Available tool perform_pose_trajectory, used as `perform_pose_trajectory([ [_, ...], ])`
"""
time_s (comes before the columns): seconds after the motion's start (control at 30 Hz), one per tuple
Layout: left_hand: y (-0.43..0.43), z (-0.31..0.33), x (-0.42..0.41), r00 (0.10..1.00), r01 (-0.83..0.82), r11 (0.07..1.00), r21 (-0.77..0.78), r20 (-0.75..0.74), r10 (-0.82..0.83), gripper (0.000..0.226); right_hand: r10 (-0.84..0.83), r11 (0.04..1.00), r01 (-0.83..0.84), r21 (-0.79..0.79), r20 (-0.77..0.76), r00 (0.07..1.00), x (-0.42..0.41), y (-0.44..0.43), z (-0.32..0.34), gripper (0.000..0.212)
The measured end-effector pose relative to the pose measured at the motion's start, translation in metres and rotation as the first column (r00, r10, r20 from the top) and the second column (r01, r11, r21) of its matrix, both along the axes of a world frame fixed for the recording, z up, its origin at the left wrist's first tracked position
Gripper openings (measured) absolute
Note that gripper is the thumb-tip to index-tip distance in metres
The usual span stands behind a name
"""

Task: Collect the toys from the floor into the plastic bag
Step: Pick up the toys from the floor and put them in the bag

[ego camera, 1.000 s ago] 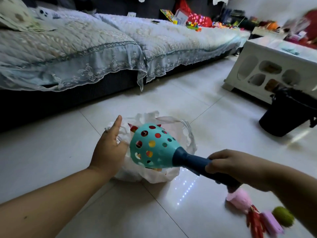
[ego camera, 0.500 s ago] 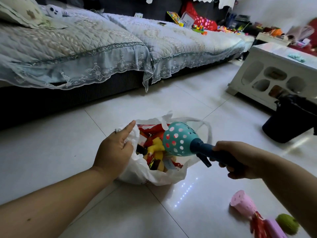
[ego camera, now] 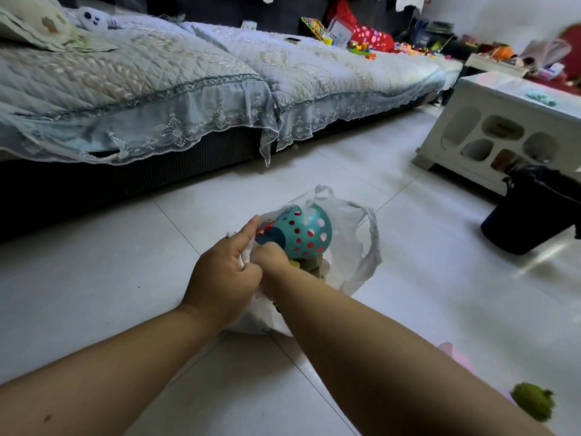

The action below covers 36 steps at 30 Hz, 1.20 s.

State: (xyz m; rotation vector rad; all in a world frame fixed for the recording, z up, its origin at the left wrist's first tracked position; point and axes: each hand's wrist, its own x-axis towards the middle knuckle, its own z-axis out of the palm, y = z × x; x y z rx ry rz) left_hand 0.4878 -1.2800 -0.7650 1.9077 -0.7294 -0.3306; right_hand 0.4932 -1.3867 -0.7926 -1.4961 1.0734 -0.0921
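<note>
The room is dim with a cool bluish cast. Light comes from the far right, where the wall [ego camera: 490, 14] is washed out white and a streak of glare lies on the floor [ego camera: 534, 265] beside the black bin [ego camera: 531, 212], while the base of the sofa [ego camera: 125, 89] sinks into near-black shadow. The left hand [ego camera: 220, 275], right hand [ego camera: 272, 258] and teal toy [ego camera: 301, 234] mid-frame are fairly sharp, but the green toy [ego camera: 533, 401] and pink toy [ego camera: 456, 357] at the lower right corner are blurred. Wide-angle distortion bows the sofa's front and stretches both forearms.

Open floor [ego camera: 94, 278] L of bag [ego camera: 367, 247]; bin [ego camera: 534, 215], table [ego camera: 503, 99] crowd R.
</note>
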Motion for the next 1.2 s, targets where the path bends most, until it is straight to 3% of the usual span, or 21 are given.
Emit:
perform_pose_trajectory([
  [0.07,0.001,0.001,0.0,1.0,-0.009,1.0,-0.017,-0.022,0.008,0.074,0.18,0.984,-0.18,0.011,-0.068,0.981,0.006,-0.001,-0.005,0.039],
  [0.17,0.003,0.0,0.003,1.0,-0.024,0.999,-0.031,-0.012,0.023,0.066,0.314,0.884,-0.387,-0.262,-0.28,0.907,-0.006,-0.008,-0.007,0.034],
  [0.23,0.005,0.0,0.004,1.0,-0.019,1.0,-0.023,-0.005,0.019,0.066,0.227,0.701,-0.388,-0.599,-0.328,0.917,-0.029,-0.022,-0.008,0.031],
  [0.3,0.005,0.0,0.002,1.0,-0.01,1.0,-0.023,-0.001,0.01,0.065,0.038,0.381,-0.154,-0.912,-0.151,0.988,-0.062,-0.042,-0.002,0.038],
  [0.33,0.005,0.0,0.002,1.0,-0.006,1.0,-0.021,-0.001,0.006,0.065,-0.053,0.275,-0.043,-0.96,-0.06,0.997,-0.076,-0.056,0.005,0.049],
  [0.37,0.003,0.0,0.001,1.0,-0.002,1.0,-0.02,0.0,0.002,0.065,-0.156,0.273,0.008,-0.962,-0.036,0.987,-0.089,-0.072,0.016,0.061],
  [0.43,-0.001,0.001,0.0,1.0,-0.006,1.0,-0.019,0.003,0.006,0.065,-0.325,0.447,-0.012,-0.895,-0.175,0.93,-0.103,-0.11,0.03,0.068],
  [0.5,-0.007,0.004,-0.001,1.0,-0.029,1.0,-0.012,0.0,0.029,0.064,-0.278,0.675,-0.006,-0.738,-0.262,0.924,-0.109,-0.139,0.044,0.035],
  [0.53,-0.012,0.007,-0.002,0.999,-0.042,0.999,-0.005,-0.004,0.042,0.064,-0.212,0.779,0.035,-0.627,-0.21,0.954,-0.11,-0.147,0.051,0.018],
  [0.6,-0.021,0.013,-0.003,0.997,-0.071,0.997,0.001,-0.026,0.071,0.064,-0.16,0.921,0.147,-0.361,-0.005,0.987,-0.113,-0.158,0.065,0.019],
  [0.63,-0.025,0.017,-0.003,0.995,-0.084,0.996,-0.005,-0.049,0.084,0.064,-0.172,0.946,0.189,-0.262,0.086,0.981,-0.113,-0.161,0.072,0.019],
  [0.73,-0.045,0.03,-0.003,0.985,-0.1,0.995,0.011,-0.143,0.1,0.064,-0.216,0.967,0.24,-0.09,0.214,0.953,-0.116,-0.173,0.089,0.017],
  [0.87,-0.09,0.056,0.001,0.916,-0.077,0.994,-0.081,-0.399,0.038,0.066,-0.262,0.963,0.268,0.036,0.372,0.89,-0.127,-0.202,0.103,0.017],
  [1.0,-0.158,0.082,-0.004,0.869,-0.127,0.982,-0.139,-0.494,0.043,0.069,-0.327,0.942,0.32,0.104,0.506,0.798,-0.163,-0.252,0.128,0.014],
  [1.1,-0.225,0.092,-0.033,0.868,-0.07,0.983,-0.172,-0.497,-0.025,0.066,-0.361,0.921,0.379,0.088,0.555,0.749,-0.214,-0.299,0.143,0.013],
  [1.2,-0.29,0.093,-0.074,0.868,0.018,0.984,-0.175,-0.485,-0.102,0.065,-0.313,0.922,0.386,-0.04,0.511,0.801,-0.27,-0.334,0.148,0.02],
])
